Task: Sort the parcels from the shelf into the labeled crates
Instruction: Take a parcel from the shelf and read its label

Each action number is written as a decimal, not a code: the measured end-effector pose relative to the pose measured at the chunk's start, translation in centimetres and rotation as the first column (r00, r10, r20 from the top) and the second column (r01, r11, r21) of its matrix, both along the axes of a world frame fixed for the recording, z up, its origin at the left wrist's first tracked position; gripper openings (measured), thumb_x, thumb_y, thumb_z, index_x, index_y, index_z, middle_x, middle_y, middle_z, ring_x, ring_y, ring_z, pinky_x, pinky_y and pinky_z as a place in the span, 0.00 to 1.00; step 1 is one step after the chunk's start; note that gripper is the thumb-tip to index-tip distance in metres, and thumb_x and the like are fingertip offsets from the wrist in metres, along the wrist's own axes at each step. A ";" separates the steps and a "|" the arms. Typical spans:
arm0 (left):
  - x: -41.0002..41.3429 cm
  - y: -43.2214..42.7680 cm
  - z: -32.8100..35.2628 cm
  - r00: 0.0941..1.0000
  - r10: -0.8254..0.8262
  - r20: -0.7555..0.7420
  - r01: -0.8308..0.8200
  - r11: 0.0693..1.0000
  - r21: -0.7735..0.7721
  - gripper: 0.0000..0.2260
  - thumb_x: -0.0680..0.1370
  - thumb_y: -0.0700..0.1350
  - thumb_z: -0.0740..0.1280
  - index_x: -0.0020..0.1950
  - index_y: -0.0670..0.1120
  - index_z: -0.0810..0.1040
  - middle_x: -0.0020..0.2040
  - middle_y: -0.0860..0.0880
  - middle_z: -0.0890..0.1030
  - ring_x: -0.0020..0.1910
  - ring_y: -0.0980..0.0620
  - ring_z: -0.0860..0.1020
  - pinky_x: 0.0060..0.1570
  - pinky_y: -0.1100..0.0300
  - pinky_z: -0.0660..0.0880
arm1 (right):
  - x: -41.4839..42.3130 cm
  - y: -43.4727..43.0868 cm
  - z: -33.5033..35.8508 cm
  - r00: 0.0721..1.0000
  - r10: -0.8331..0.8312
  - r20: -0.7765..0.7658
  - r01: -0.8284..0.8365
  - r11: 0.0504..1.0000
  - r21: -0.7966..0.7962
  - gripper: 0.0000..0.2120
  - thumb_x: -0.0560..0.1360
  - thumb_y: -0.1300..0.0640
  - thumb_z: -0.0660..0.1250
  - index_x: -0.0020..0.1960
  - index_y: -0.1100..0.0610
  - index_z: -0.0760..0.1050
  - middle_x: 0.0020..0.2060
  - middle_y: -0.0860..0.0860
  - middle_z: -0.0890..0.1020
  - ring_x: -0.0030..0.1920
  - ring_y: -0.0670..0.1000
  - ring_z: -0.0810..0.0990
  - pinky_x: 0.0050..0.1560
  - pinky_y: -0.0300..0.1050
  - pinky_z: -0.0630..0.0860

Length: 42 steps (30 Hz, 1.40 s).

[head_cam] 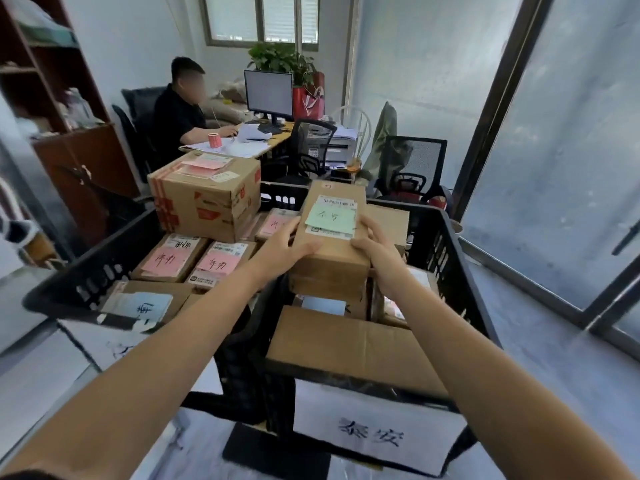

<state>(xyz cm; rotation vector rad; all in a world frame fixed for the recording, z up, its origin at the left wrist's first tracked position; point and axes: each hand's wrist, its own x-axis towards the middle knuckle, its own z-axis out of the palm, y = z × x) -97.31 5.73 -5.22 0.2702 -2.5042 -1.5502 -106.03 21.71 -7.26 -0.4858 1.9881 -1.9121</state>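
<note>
Both hands hold one cardboard parcel [332, 249] over the middle of the right crate [445, 247]. The left hand [285, 249] grips its left side with the fingers curled onto the top face. The right hand [375, 252] clasps the right side, thumb lying on top just beside the green note [331, 218] stuck over the shipping label. The parcel is level and sits directly above another brown box in the crate; whether it rests on that box cannot be told.

At the near edge of the right crate lies a flat cardboard box [353, 344], and a white label [375, 433] with handwritten characters hangs on the crate's front wall.

The left crate [88, 273] stands touching the right one. It is filled with parcels bearing pink notes [173, 259], and a large box [207, 199] with red tape sits on top of them toward the far edge.

Beyond the crates, a person in dark clothing [176, 116] sits at a worktop [275, 142] covered in papers, with a monitor [268, 93] at its far edge, a pink roll [214, 139] near its front corner and a leafy plant [280, 58] behind the monitor.
</note>
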 end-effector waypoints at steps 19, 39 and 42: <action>-0.8 -0.8 -2.0 0.990 0.085 0.112 -0.036 0.923 -0.383 0.40 0.74 0.56 0.67 0.77 0.46 0.49 0.76 0.49 0.57 0.74 0.50 0.58 0.70 0.56 0.57 | -0.3 0.3 -1.1 0.987 0.089 -0.132 -0.049 0.960 0.277 0.31 0.76 0.58 0.64 0.75 0.44 0.55 0.68 0.47 0.69 0.61 0.48 0.71 0.59 0.41 0.70; -1.9 -1.0 0.2 0.969 0.140 0.205 -0.041 0.904 -0.426 0.32 0.79 0.55 0.60 0.77 0.46 0.50 0.76 0.47 0.57 0.73 0.48 0.58 0.67 0.57 0.59 | -1.5 -0.6 0.4 0.966 0.100 -0.236 0.019 0.890 0.456 0.31 0.76 0.51 0.63 0.75 0.45 0.55 0.67 0.52 0.68 0.61 0.54 0.72 0.60 0.51 0.73; -2.7 -0.7 0.4 0.955 0.141 0.259 -0.018 0.904 -0.427 0.32 0.79 0.54 0.60 0.77 0.45 0.48 0.76 0.47 0.57 0.73 0.47 0.59 0.67 0.56 0.60 | -2.0 -0.9 0.7 0.973 0.089 -0.213 0.013 0.900 0.435 0.30 0.76 0.53 0.62 0.75 0.47 0.56 0.68 0.50 0.70 0.57 0.52 0.75 0.57 0.51 0.76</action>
